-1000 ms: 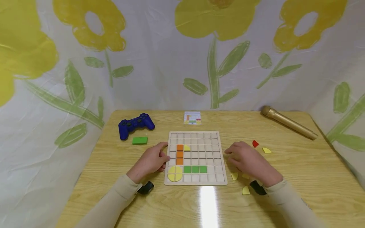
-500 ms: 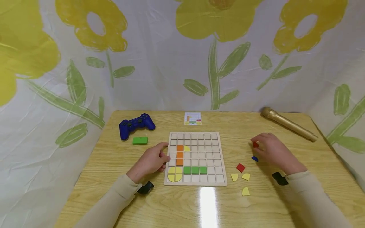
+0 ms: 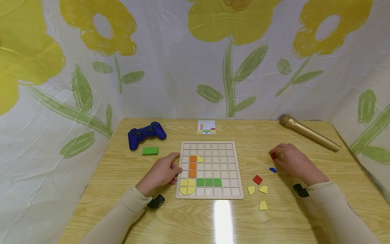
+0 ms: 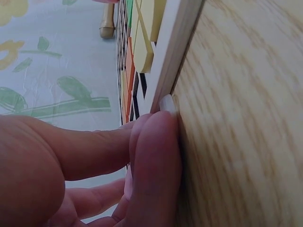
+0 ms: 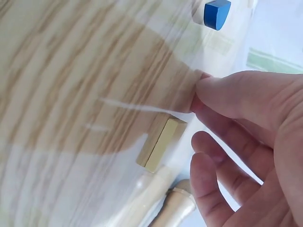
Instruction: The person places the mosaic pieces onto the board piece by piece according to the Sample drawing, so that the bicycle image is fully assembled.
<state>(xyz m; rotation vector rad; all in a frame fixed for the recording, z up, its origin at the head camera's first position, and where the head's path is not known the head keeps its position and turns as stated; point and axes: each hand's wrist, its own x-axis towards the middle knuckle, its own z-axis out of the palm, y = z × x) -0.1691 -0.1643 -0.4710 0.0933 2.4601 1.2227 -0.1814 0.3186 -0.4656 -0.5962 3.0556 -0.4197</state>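
A wooden grid board [image 3: 231, 149] lies mid-table with orange, green and yellow tiles in its left and lower cells. My left hand [image 3: 163, 171] rests at the board's left edge, and one fingertip [image 4: 156, 142] presses against the rim [image 4: 165, 80]. My right hand [image 3: 290, 160] is to the right of the board, its fingertips pinching a small red piece [image 3: 273, 156]. A yellow piece [image 5: 161, 142] lies under this hand and a blue piece [image 3: 272, 170] [image 5: 217, 13] just beside it. In the right wrist view the red piece is hidden behind the fingers [image 5: 222, 94].
Loose pieces lie right of the board: a red square [image 3: 257, 179] and three yellow quarter-rounds [image 3: 251, 190] [image 3: 263, 189] [image 3: 263, 205]. A blue game controller [image 3: 146, 133] and green block [image 3: 150, 150] sit at back left, a pattern card [image 3: 206, 126] behind the board, a gold microphone [image 3: 309, 133] at back right.
My right hand moved from beside the board's right edge out to the red piece, uncovering the red square and blue piece. Over the last half second it hardly shifted. The left hand stayed put.
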